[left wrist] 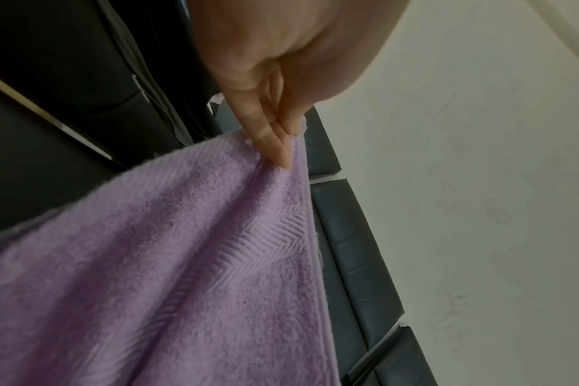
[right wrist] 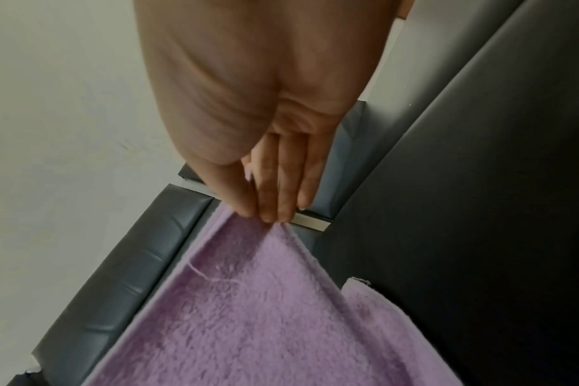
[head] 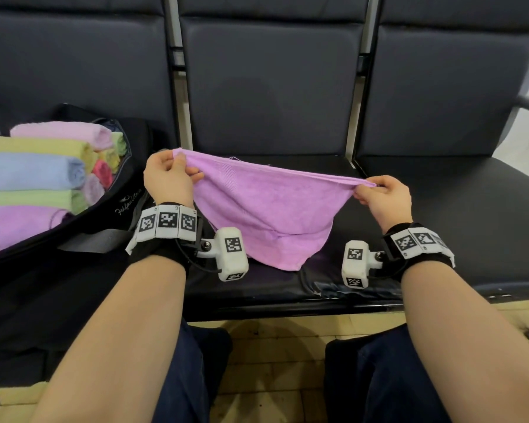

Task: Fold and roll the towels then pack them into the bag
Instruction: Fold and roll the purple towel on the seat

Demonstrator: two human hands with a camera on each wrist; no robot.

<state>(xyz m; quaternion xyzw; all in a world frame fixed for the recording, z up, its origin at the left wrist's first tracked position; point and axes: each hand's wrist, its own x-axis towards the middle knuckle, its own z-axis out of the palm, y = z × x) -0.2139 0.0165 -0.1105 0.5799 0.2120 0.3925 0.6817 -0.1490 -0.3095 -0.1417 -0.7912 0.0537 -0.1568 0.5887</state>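
Observation:
A purple towel [head: 263, 209] hangs stretched between my two hands above the middle dark seat, its lower part sagging onto the cushion. My left hand [head: 173, 175] pinches the towel's left top corner; the left wrist view shows the fingers [left wrist: 275, 135] pressed on the purple towel [left wrist: 182, 274]. My right hand [head: 376, 193] pinches the right top corner, and in the right wrist view its fingers [right wrist: 275, 198] clamp the purple towel [right wrist: 265, 313] at the tip. A black bag [head: 116, 196] lies open on the left seat, holding several rolled towels [head: 43, 172] in pink, yellow, blue, green and purple.
A row of dark padded seats [head: 272, 87] with metal dividers runs across the view. The right seat [head: 471, 209] lies beside the towel. My knees in dark trousers [head: 379, 377] and a yellowish tiled floor [head: 272, 361] are below the seat's front edge.

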